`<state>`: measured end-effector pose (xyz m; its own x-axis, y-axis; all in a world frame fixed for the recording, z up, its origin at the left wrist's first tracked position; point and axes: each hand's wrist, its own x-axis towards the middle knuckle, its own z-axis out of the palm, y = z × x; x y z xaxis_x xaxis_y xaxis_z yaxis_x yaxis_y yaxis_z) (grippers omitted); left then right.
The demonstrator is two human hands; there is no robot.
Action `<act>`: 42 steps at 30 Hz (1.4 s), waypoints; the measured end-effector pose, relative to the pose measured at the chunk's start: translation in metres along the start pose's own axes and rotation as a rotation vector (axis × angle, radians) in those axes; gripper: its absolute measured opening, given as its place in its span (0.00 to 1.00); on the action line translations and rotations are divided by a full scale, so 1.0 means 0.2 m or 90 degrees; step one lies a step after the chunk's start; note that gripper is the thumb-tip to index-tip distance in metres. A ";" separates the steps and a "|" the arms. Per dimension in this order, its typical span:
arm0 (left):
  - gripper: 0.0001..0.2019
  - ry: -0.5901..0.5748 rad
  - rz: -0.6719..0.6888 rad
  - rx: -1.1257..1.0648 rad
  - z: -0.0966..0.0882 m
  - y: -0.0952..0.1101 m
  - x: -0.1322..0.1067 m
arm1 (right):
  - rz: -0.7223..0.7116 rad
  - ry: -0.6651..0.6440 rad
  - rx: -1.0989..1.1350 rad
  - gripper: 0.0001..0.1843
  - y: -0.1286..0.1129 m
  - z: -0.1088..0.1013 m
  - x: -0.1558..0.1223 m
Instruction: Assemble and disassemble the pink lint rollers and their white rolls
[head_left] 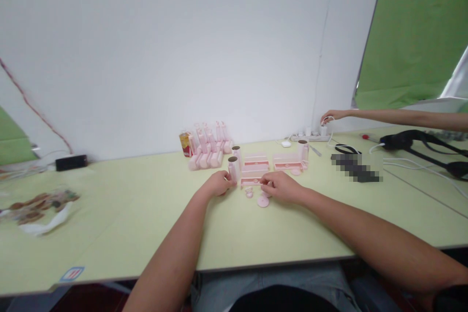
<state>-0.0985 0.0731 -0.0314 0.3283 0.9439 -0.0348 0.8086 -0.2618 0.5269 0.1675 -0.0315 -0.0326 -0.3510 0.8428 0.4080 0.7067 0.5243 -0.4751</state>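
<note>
My left hand is closed at the foot of an upright pink tube with a dark brown open top. Its fingertips touch the tube's lower side. My right hand is pinched at the right end of a shallow pink tray; a small pink piece shows partly under its fingers, its kind unclear. Just below lie a round pink disc and a small pink bow-shaped part. Behind stand a second tube and two more pink trays, one at the back and one at the right.
Several pink pieces are grouped by the wall beside a red and yellow carton. Another person's hand touches a plug at the power strip. Cables and a black strap lie right; a blurred brown pile lies left.
</note>
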 end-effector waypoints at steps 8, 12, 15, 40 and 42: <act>0.15 0.001 -0.103 -0.048 -0.13 0.02 -0.02 | 0.003 0.006 0.008 0.10 0.00 0.00 0.00; 0.15 0.030 -0.138 -0.070 -0.28 0.04 -0.01 | -0.003 0.014 0.008 0.10 -0.01 0.00 0.00; 0.14 0.057 -0.140 -0.087 -0.36 0.05 0.01 | -0.003 0.013 0.014 0.09 -0.02 -0.01 0.00; 0.27 0.290 -0.184 0.166 -0.40 0.02 0.65 | -0.005 0.012 0.037 0.07 -0.03 -0.02 -0.01; 0.27 0.295 -0.181 0.178 -0.38 0.02 0.63 | -0.006 0.011 0.037 0.07 -0.03 -0.03 -0.01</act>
<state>-0.0906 0.2057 0.0316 -0.1150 0.9575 0.2647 0.9515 0.0296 0.3062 0.1671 -0.0374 -0.0260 -0.3467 0.8358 0.4258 0.6662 0.5389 -0.5155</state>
